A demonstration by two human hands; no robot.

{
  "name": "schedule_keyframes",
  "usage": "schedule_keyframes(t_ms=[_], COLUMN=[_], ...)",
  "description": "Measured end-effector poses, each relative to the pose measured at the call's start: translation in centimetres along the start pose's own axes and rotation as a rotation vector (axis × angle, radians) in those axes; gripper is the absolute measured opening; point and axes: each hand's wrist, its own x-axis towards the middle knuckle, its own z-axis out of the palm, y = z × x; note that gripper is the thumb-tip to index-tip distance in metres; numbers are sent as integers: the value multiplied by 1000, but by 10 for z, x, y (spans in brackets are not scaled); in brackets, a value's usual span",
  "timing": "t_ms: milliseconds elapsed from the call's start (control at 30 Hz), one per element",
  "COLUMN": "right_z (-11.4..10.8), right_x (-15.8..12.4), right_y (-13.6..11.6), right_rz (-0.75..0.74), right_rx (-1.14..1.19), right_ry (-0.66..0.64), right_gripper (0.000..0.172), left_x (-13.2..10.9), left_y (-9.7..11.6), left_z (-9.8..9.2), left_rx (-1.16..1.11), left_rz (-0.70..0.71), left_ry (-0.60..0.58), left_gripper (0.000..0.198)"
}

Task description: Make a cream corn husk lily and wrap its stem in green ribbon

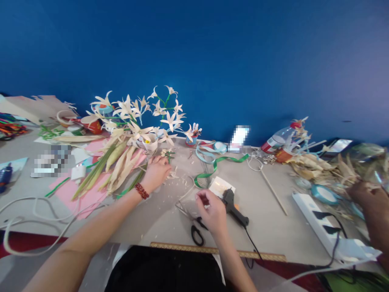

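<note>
My left hand (156,172), with a red bead bracelet on the wrist, reaches forward and rests its curled fingers on a small green-stemmed piece (168,155) beside a bunch of pale husk flowers (142,117). Whether it grips the piece is hidden. My right hand (211,209) hovers lower, its fingers pinched together on something too small to name. A black glue gun (234,207) lies just right of it, next to a small white card (221,185). Black-handled scissors (194,225) lie under the right hand.
Long husk strips (118,166) lie on pink paper (88,190). Green ribbon (219,164), a wooden stick (273,190), a white power strip (325,227), white cables (36,215) and a ruler (219,251) surround the hands. Another person's arm (372,211) is at the right.
</note>
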Motion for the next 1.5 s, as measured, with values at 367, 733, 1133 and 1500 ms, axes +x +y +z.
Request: schedule_keyframes(t_ms=[367, 733, 1133, 1500], right_z=[-4, -3, -2, 0], right_x=[-8, -10, 1, 14], right_y=[19, 18, 14, -1], right_rz=[83, 60, -86, 333], right_rx=[0, -36, 47, 937], right_ry=[-20, -79, -98, -424], right_gripper=[15, 16, 47, 29], left_x=[-12, -41, -40, -49], left_y=[6, 62, 47, 18], left_z=[-10, 10, -43, -57], left_rx=[-14, -239, -781, -1454], left_rz=[13, 93, 101, -130], left_ry=[31, -305, -352, -495], left_gripper=[21, 11, 17, 35])
